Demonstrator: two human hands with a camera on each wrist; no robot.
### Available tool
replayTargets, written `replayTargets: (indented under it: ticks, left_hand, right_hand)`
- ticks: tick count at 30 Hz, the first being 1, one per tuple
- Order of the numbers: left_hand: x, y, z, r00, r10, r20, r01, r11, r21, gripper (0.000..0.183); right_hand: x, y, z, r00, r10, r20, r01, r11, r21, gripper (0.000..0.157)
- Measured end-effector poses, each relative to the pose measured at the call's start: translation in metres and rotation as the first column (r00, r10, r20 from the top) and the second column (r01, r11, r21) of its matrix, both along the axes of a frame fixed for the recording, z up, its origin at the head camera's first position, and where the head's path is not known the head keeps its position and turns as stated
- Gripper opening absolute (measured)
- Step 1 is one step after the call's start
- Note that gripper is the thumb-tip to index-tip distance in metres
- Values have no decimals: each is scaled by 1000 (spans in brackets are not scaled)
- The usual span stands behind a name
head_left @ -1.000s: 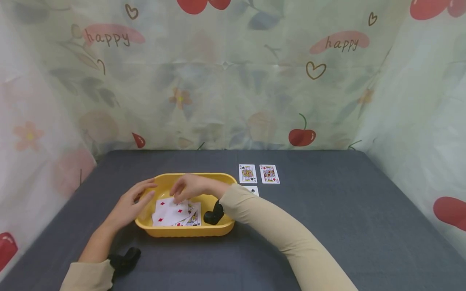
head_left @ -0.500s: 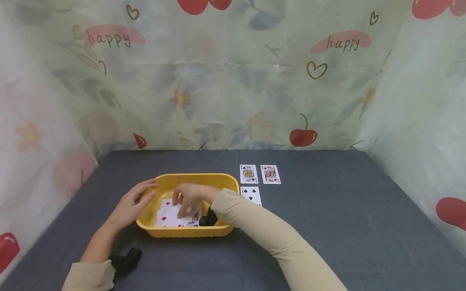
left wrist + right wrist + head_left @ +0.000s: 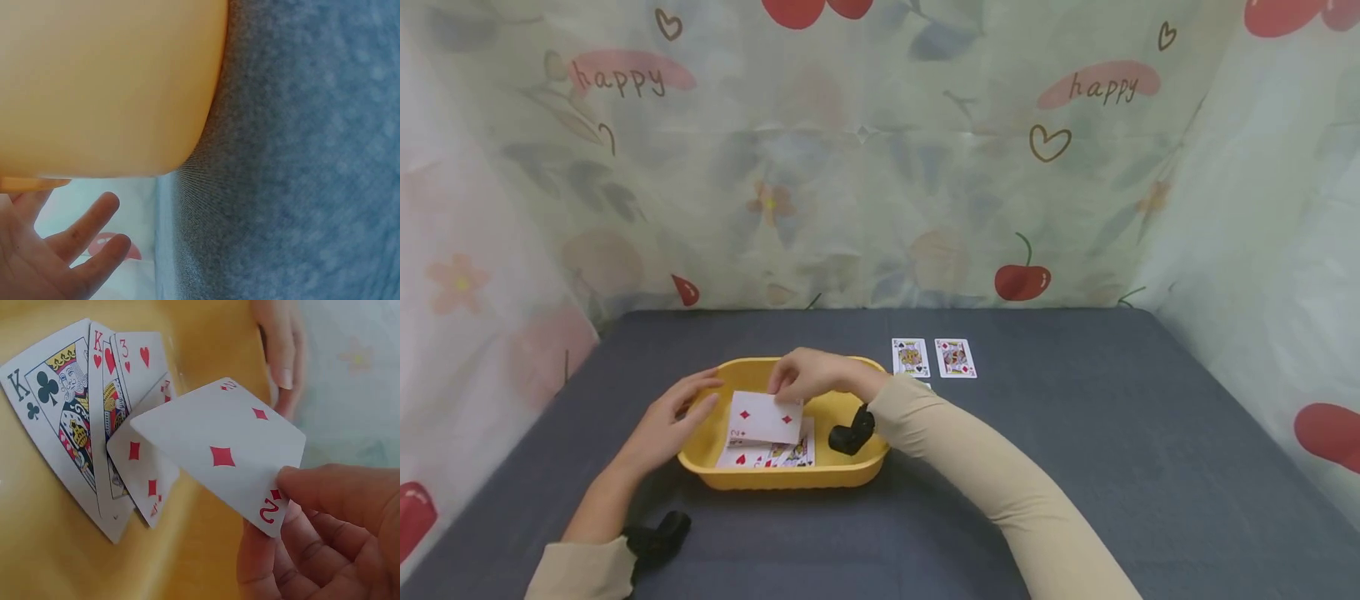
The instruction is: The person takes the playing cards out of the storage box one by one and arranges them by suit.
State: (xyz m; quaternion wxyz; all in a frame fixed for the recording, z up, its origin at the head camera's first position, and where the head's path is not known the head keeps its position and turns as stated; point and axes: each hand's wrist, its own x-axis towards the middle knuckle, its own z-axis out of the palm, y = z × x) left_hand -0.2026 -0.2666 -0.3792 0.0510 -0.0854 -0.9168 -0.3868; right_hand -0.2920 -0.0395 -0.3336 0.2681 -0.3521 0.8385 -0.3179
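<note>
My right hand (image 3: 808, 373) pinches a two of diamonds (image 3: 212, 437) between thumb and fingers. The card is raised over a yellow tray (image 3: 782, 477) and tilted. Under it, fanned on the tray floor in the right wrist view, lie a king of clubs (image 3: 59, 406), a king of hearts (image 3: 102, 400), a three of hearts (image 3: 142, 356) and another diamond card (image 3: 142, 462), partly covered. My left hand (image 3: 670, 425) is at the tray's left end, its fingers loosely spread by the rim. In the left wrist view, two fingertips (image 3: 106, 206) extend past the tray's outer wall.
Behind and right of the tray, a king of spades (image 3: 911, 358) and a king of diamonds (image 3: 955, 358) lie face up on the dark tablecloth (image 3: 1075, 417). My right sleeve (image 3: 970, 454) hides nearly all of another card in front of them. A patterned curtain (image 3: 865, 183) hangs behind.
My right hand dipped onto the pile, then rose again with the two of diamonds, baring the cards beneath. The sleeve again covers the five of spades. My left hand stays put.
</note>
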Motion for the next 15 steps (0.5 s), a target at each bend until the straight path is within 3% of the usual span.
replayTargets:
  ticks: [8, 15]
  left_hand:
    - [-1, 1, 0, 1000, 11, 4, -11, 1000, -11, 43]
    - [1, 1, 2, 1000, 16, 15, -16, 1000, -17, 45]
  right_hand:
    - [-2, 39, 15, 996, -85, -14, 83, 991, -102, 22]
    - [-2, 83, 12, 974, -216, 65, 224, 958, -180, 29]
